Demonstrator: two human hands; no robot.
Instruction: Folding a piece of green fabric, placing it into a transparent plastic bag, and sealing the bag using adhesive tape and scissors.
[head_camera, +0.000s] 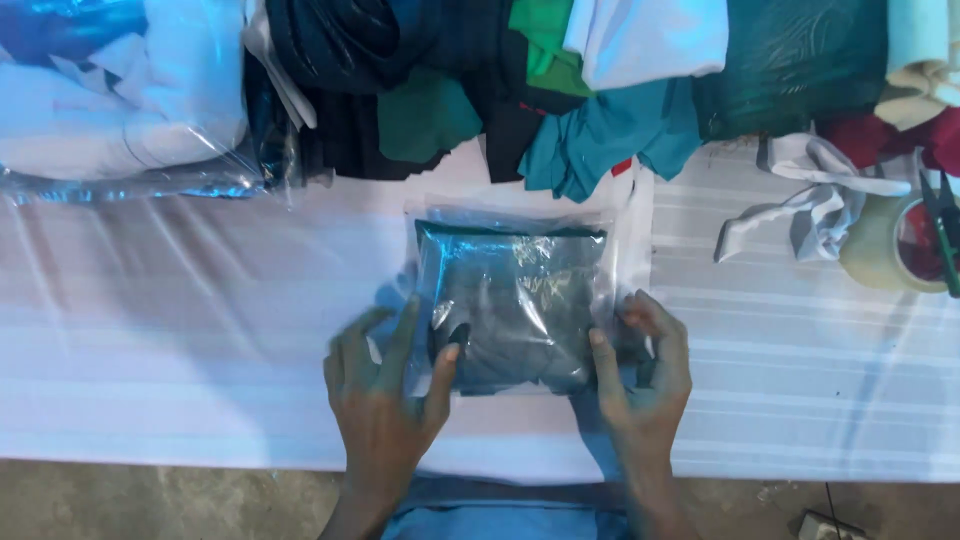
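The folded dark garment (515, 300) sits inside a clear plastic bag (620, 250), and glare on the film blurs its weave and true colour. Its lower corners are hidden under the left hand (385, 395) and the right hand (645, 375), both forearms cut off by the bottom edge. Along the top of the frame the pile of clothes (480, 90) is cropped, so no piece shows whole (the bagged white bundle (120, 100) at upper left likewise). At the right edge a roll of tape (890, 245) and scissors (942, 225) are partly out of frame. A small grey object (825, 525) at lower right is too cut off to identify.
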